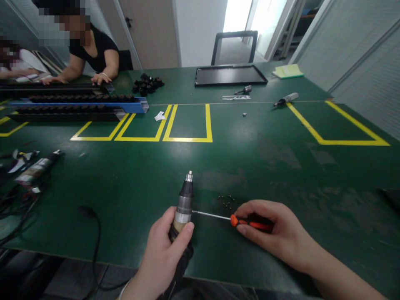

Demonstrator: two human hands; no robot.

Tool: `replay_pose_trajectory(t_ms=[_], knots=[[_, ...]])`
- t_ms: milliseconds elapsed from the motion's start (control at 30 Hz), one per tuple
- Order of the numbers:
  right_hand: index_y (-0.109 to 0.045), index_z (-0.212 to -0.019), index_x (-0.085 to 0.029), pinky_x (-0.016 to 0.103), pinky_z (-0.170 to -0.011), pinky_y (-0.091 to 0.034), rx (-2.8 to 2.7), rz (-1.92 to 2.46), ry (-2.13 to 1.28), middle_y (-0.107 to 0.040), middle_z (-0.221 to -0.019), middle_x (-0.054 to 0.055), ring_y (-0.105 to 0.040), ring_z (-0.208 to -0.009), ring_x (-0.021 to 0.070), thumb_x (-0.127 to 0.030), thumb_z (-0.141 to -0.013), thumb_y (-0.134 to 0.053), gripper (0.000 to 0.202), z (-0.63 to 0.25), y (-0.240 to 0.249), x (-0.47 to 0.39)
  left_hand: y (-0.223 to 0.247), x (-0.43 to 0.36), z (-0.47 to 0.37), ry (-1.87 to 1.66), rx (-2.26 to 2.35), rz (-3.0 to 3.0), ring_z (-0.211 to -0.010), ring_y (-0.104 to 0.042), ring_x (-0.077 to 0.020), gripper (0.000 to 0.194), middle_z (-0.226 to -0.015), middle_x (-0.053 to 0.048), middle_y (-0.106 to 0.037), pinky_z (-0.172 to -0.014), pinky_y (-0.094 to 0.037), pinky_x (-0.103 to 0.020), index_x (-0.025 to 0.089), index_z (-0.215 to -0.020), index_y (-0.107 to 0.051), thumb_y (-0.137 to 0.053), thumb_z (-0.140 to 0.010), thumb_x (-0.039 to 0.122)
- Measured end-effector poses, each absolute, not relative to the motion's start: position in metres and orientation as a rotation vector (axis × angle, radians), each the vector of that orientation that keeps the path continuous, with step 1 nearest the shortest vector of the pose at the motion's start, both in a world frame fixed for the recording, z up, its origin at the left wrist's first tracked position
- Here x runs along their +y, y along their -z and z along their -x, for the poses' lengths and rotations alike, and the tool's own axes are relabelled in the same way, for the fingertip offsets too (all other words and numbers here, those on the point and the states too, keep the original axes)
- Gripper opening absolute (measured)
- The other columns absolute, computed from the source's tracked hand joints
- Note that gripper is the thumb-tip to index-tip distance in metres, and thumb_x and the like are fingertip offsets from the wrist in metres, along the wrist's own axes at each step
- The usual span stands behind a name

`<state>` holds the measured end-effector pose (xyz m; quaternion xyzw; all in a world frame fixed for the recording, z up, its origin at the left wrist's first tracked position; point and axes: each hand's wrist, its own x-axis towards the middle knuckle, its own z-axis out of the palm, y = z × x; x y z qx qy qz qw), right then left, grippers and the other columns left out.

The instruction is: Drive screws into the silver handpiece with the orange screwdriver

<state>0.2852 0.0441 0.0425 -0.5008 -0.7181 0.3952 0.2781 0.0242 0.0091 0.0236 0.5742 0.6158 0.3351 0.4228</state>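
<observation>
My left hand (167, 239) is closed round the lower body of an electric screwdriver (184, 204), whose silver tip points away from me. In my right hand (275, 231) is a screwdriver (253, 224) with a red and black handle. Its thin shaft runs leftward, and the tip meets the side of the electric screwdriver's metal collar. Whether the tip sits in a screw there is too small to tell. Several small dark screws (227, 202) lie on the green table just beyond my right fingers.
A second electric screwdriver (37, 168) and cables lie at left. Black and blue rails (140, 105) stretch across the far left, where a person (93, 54) rests both hands. Farther back are black parts (147, 84), a black tray (231, 76) and another tool (286, 99). Yellow tape (187, 140) marks the table.
</observation>
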Motion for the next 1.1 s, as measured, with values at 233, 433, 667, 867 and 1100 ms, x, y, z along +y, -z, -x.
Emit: replay_pose_trajectory(t_ms=[233, 433, 667, 867, 1100], knots=[[-0.076, -0.092, -0.022, 0.028, -0.067, -0.056, -1.843, 1.380, -1.054, -0.074, -0.082, 0.003, -0.070, -0.073, 0.0195, -0.024, -0.077, -0.076, 0.015, -0.2849, -0.0437, 0.0448, -0.0279, 0.0115, -0.0258, -0.832, 1.541, -1.455, -0.061, -0.050, -0.0185, 0.029, -0.066, 0.003, -0.053, -0.058, -0.037, -0.027, 0.022, -0.075, -0.058, -0.057, -0.093, 0.044], [-0.075, -0.089, -0.018, 0.022, -0.047, -0.049, -1.856, 1.331, -1.284, -0.069, -0.069, 0.003, -0.064, -0.054, 0.0151, -0.046, -0.099, -0.056, 0.036, -0.2856, -0.0470, 0.0441, -0.0266, 0.0104, -0.0253, -0.852, 1.544, -1.449, -0.062, -0.051, -0.0188, 0.026, -0.066, 0.003, -0.055, -0.058, -0.037, -0.027, 0.022, -0.076, -0.058, -0.060, -0.092, 0.042], [-0.079, -0.086, -0.020, 0.023, -0.049, -0.050, -1.937, 1.374, -1.119, -0.074, -0.068, 0.004, -0.066, -0.055, 0.0162, -0.039, -0.097, -0.061, 0.029, -0.2853, -0.0464, 0.0457, -0.0271, 0.0109, -0.0251, -0.840, 1.531, -1.459, -0.061, -0.050, -0.0183, 0.027, -0.066, 0.003, -0.054, -0.058, -0.037, -0.026, 0.022, -0.075, -0.057, -0.058, -0.093, 0.043], [-0.080, -0.090, -0.023, 0.026, -0.066, -0.056, -1.899, 1.295, -0.993, -0.081, -0.081, 0.003, -0.075, -0.071, 0.0185, -0.026, -0.089, -0.072, 0.009, -0.2869, -0.0472, 0.0449, -0.0272, 0.0104, -0.0248, -0.827, 1.529, -1.459, -0.062, -0.050, -0.0184, 0.027, -0.066, 0.004, -0.053, -0.058, -0.036, -0.027, 0.023, -0.076, -0.056, -0.058, -0.093, 0.043], [-0.075, -0.096, -0.021, 0.025, -0.066, -0.056, -1.859, 1.307, -1.037, -0.077, -0.083, 0.003, -0.072, -0.072, 0.0181, -0.020, -0.082, -0.072, 0.014, -0.2848, -0.0470, 0.0439, -0.0283, 0.0105, -0.0244, -0.822, 1.522, -1.450, -0.062, -0.049, -0.0184, 0.027, -0.067, 0.004, -0.052, -0.058, -0.036, -0.027, 0.023, -0.076, -0.055, -0.057, -0.093, 0.043]])
